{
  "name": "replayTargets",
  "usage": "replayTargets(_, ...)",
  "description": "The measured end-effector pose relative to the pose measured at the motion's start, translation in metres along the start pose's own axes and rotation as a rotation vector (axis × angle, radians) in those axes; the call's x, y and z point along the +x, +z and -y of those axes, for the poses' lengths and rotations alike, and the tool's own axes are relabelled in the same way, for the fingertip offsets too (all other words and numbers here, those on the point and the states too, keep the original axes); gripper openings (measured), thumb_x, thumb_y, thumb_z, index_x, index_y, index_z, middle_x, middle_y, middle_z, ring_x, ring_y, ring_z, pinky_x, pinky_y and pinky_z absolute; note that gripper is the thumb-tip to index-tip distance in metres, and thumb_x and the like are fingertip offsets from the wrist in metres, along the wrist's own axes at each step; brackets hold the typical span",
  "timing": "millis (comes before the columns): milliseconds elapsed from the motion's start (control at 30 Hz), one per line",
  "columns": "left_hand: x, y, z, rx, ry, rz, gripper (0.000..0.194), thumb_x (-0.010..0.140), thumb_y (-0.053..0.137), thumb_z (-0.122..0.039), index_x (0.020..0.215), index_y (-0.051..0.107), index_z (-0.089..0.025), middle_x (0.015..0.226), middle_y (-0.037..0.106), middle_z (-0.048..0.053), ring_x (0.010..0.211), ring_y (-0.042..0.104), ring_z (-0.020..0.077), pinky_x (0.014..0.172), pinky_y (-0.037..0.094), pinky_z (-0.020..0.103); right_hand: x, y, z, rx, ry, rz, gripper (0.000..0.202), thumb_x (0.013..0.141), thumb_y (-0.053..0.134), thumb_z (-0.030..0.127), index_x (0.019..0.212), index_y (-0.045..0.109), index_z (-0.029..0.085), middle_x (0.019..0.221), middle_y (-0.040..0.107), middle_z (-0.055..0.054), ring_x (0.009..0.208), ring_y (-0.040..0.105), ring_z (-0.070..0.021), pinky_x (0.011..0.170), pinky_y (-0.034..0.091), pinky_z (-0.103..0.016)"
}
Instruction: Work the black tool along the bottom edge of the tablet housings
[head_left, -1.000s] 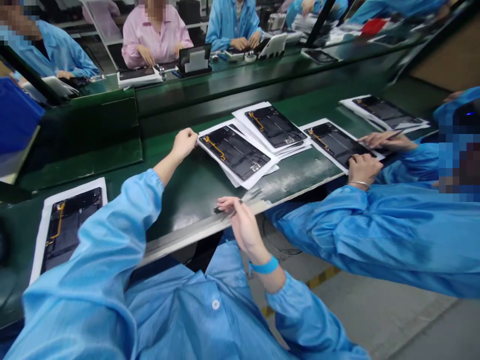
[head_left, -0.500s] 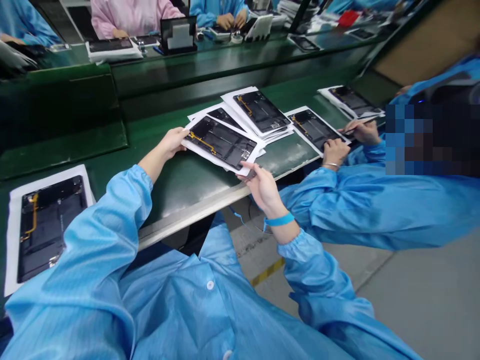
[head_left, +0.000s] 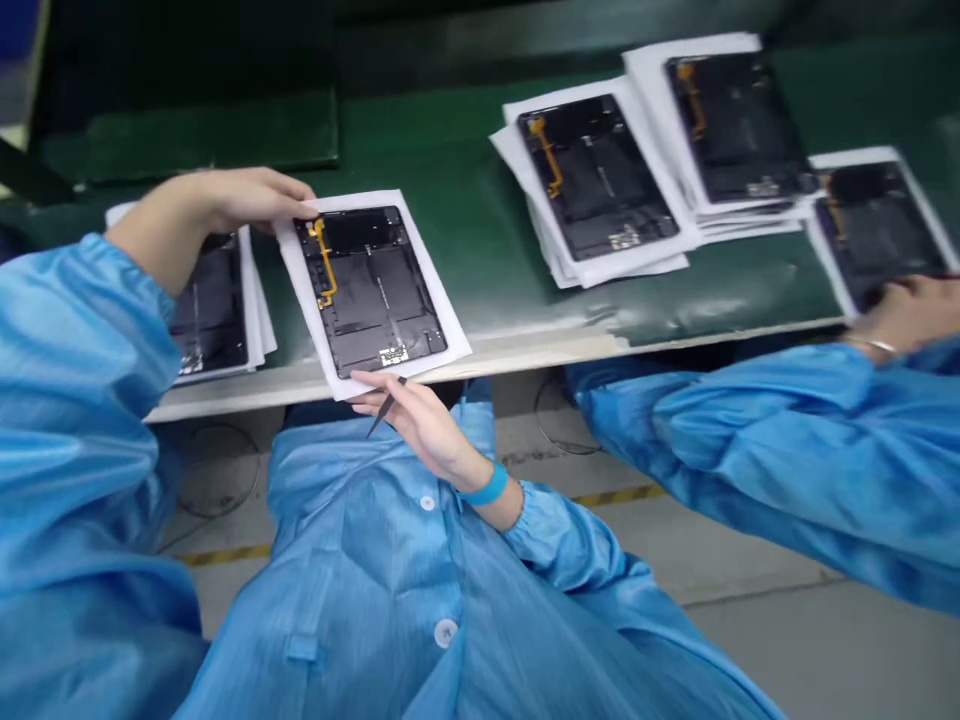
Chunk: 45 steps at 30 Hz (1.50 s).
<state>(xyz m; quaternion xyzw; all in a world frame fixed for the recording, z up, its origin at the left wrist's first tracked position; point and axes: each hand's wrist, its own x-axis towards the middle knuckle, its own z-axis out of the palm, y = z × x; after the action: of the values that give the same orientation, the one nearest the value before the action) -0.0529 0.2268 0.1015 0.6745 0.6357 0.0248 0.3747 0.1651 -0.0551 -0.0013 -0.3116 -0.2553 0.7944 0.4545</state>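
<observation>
In the head view I hold a black tablet back housing (head_left: pixel 379 290) on a white sheet of paper (head_left: pixel 448 330). An orange flex cable (head_left: pixel 324 262) runs along the housing's left side. My left hand (head_left: pixel 251 198) pinches the upper left corner of the housing and paper. My right hand (head_left: pixel 420 420) grips their bottom edge, its thumb side on top. A thin dark pointed tool (head_left: pixel 384 408) also sits between the right fingers; its kind cannot be made out. Behind my left wrist another tablet housing (head_left: pixel 214 310) lies on paper, partly hidden by my arm.
To the right are two stacks of papers bearing a tablet housing (head_left: pixel 596 180) and another tablet housing (head_left: pixel 739 125). At the far right, a co-worker's hand (head_left: pixel 911 315) touches a further tablet housing (head_left: pixel 881 225). The green bench (head_left: pixel 450 150) has a pale front edge (head_left: pixel 540 352).
Both hands have carried the tablet housing with its paper leftwards, away from the stacks, towards the housing on the left. The camera view has turned down and left.
</observation>
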Motion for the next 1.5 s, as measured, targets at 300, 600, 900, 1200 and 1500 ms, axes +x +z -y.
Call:
replayTargets(300,-0.037,0.043,0.022,0.385,0.356,-0.352,0.047,0.110,0.067,-0.026,0.155,0.069,-0.013,0.145,0.066,0.015,0.153,0.051,0.0439,0.135,0.032,0.066,-0.012,-0.014,0.046,-0.694,-0.007,0.109,0.062,0.106,0.059,0.081,0.112,0.089,0.027,0.110,0.083,-0.005,0.101,0.076,-0.0209,0.103,0.062,-0.040)
replayTargets(600,-0.144,0.165,0.041,0.502,0.888,-0.378,0.041,0.120,0.050,-0.045,0.134,0.078,-0.020,0.126,0.081,0.011,0.119,0.071,0.0327,0.094,0.055,0.047,0.037,-0.065,0.090,-0.994,-0.560,-0.186,0.052,0.113,0.058,0.067,0.099,0.081,0.023,0.091,0.079,0.001,0.075,0.073,-0.0112,0.072,0.057,-0.026)
replayTargets(900,-0.117,0.179,0.029,0.426,0.792,-0.367,0.033,0.117,0.059,-0.045,0.125,0.084,-0.026,0.113,0.079,0.008,0.114,0.070,0.0327,0.097,0.055,0.053,0.050,-0.067,0.081,-1.013,-0.611,-0.228,0.052,0.116,0.052,0.066,0.098,0.075,0.023,0.089,0.076,0.002,0.078,0.077,-0.0113,0.075,0.058,-0.027)
replayTargets(1200,-0.118,0.181,0.020,0.477,0.814,-0.397,0.037,0.123,0.046,-0.039,0.122,0.083,-0.031,0.109,0.081,0.003,0.114,0.076,0.0267,0.098,0.059,0.050,0.044,-0.066,0.085,-1.229,-0.591,-0.090,0.051,0.121,0.041,0.059,0.099,0.071,0.023,0.093,0.074,0.000,0.084,0.073,-0.0145,0.086,0.058,-0.033)
replayTargets(1500,-0.119,0.189,0.021,0.433,0.800,-0.438,0.038,0.122,0.046,-0.035,0.117,0.083,-0.029,0.107,0.077,0.006,0.110,0.077,0.0292,0.093,0.060,0.055,0.044,-0.070,0.079,-1.452,-0.731,-0.114,0.048,0.123,0.036,0.051,0.091,0.061,0.024,0.085,0.063,-0.002,0.082,0.064,-0.0196,0.086,0.054,-0.040)
